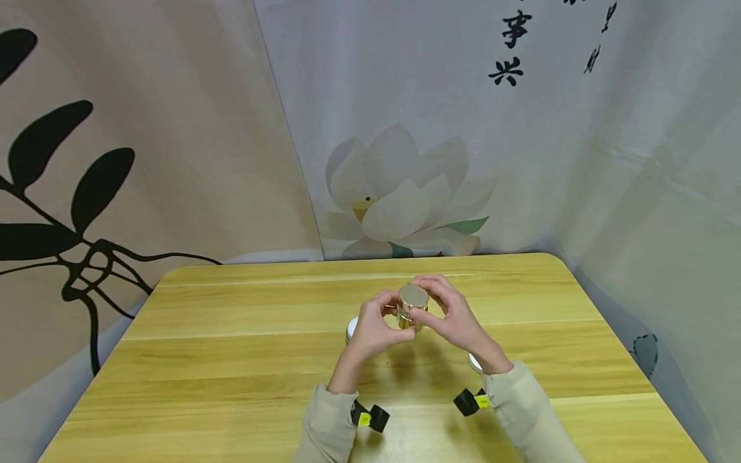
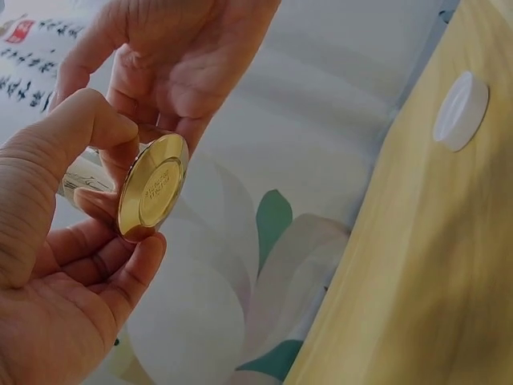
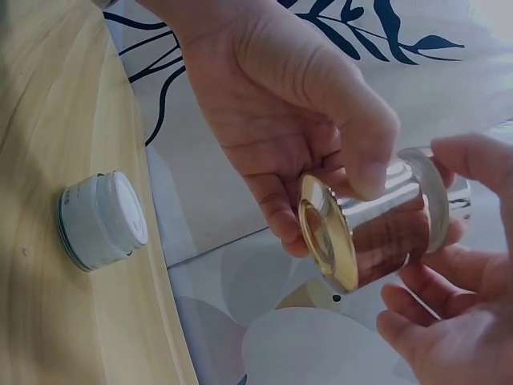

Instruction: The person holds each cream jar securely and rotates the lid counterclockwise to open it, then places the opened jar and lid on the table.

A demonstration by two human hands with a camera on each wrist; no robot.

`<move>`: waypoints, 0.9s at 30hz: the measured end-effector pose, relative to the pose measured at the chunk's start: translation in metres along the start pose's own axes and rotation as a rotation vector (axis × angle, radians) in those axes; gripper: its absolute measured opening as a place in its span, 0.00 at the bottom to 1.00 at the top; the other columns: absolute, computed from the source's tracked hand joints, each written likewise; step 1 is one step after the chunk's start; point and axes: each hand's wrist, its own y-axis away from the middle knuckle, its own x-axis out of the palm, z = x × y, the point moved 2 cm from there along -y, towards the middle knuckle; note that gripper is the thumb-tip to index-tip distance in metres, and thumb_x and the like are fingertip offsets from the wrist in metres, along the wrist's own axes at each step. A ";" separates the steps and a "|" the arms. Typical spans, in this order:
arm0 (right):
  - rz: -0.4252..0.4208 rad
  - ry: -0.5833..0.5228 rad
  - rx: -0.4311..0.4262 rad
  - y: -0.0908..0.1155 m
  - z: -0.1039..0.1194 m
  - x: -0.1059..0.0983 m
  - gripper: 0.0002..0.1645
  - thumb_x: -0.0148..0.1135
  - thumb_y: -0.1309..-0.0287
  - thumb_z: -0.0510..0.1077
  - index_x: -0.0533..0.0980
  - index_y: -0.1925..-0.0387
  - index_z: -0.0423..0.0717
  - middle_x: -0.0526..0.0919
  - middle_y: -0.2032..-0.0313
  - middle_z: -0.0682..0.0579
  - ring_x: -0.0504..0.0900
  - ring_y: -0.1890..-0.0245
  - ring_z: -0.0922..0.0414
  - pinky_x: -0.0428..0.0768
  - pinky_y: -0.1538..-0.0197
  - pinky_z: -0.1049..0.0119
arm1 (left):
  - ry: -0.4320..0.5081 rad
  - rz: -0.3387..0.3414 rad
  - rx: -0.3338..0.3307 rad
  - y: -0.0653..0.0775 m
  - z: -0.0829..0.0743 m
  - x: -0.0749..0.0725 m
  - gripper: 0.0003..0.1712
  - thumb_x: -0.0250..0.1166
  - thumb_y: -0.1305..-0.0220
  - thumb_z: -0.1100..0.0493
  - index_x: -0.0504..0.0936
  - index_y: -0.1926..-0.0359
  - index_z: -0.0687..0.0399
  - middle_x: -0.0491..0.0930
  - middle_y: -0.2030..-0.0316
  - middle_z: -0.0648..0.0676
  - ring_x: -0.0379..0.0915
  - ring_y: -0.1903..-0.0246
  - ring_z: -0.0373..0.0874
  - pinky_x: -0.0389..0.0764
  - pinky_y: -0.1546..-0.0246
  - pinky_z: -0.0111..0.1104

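Note:
Both hands hold a shiny gold jar above the middle of the table. Its round, flat top faces up in the head view. My left hand grips the lower part, fingers near the gold base, which carries small stamped print. My right hand pinches the upper end, beside a thick clear rim in the right wrist view. A glass jar with a white top stands on the table behind the left hand. A white round lid lies near the right wrist, partly hidden in the head view.
The wooden table runs back to hanging cloth printed with a lotus, leaves and black characters. Black wrist cameras stick out from both sleeves.

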 end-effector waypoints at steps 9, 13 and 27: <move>-0.087 -0.040 -0.026 0.002 0.001 -0.003 0.25 0.62 0.51 0.24 0.71 0.48 0.30 0.72 0.51 0.37 0.72 0.49 0.57 0.70 0.43 0.71 | 0.007 -0.012 -0.012 0.001 0.001 0.000 0.25 0.70 0.60 0.71 0.79 0.55 0.67 0.80 0.62 0.58 0.74 0.63 0.48 0.80 0.61 0.38; -0.131 -0.074 -0.033 0.003 0.001 -0.005 0.24 0.62 0.52 0.23 0.70 0.50 0.28 0.73 0.53 0.36 0.73 0.52 0.56 0.73 0.47 0.71 | 0.003 -0.007 -0.036 0.002 -0.009 -0.004 0.24 0.70 0.60 0.72 0.79 0.56 0.69 0.80 0.62 0.59 0.74 0.63 0.47 0.79 0.61 0.38; -0.255 -0.143 -0.041 0.012 -0.001 -0.016 0.27 0.61 0.60 0.18 0.65 0.54 0.24 0.76 0.54 0.49 0.76 0.53 0.62 0.74 0.51 0.74 | -0.012 -0.014 -0.070 0.004 -0.035 -0.013 0.24 0.69 0.60 0.73 0.78 0.56 0.73 0.79 0.63 0.63 0.73 0.63 0.51 0.79 0.61 0.43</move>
